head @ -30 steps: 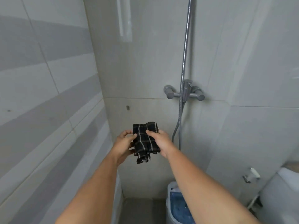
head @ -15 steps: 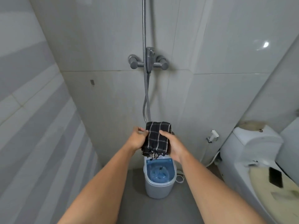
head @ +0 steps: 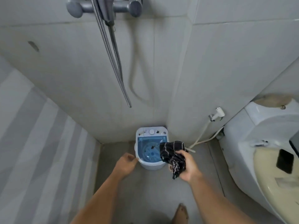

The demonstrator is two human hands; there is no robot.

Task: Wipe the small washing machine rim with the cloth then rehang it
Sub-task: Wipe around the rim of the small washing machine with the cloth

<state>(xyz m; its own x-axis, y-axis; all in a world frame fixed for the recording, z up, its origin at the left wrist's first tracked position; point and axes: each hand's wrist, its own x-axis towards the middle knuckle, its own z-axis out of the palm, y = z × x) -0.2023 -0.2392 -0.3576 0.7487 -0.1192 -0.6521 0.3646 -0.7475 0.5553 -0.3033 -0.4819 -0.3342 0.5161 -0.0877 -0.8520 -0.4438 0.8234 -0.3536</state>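
A small white washing machine (head: pixel 151 132) with a blue tub stands on the floor against the back wall. My right hand (head: pixel 188 166) grips a crumpled black cloth with thin white checks (head: pixel 172 155), held over the machine's right rim. My left hand (head: pixel 125 164) is at the machine's front-left rim, fingers loosely curled with nothing in them; whether it touches the rim is unclear.
A shower mixer (head: pixel 105 5) and its metal hose (head: pixel 113 59) hang on the back wall above the machine. A white toilet (head: pixel 262 143) with a dark object on its lid fills the right side. A bidet sprayer (head: pixel 217 113) hangs beside it. My foot (head: pixel 181 213) shows at the bottom.
The view has tilted down towards the floor. My left hand let go of the cloth and dropped to the machine's left rim. My right hand lowered the cloth to the machine.
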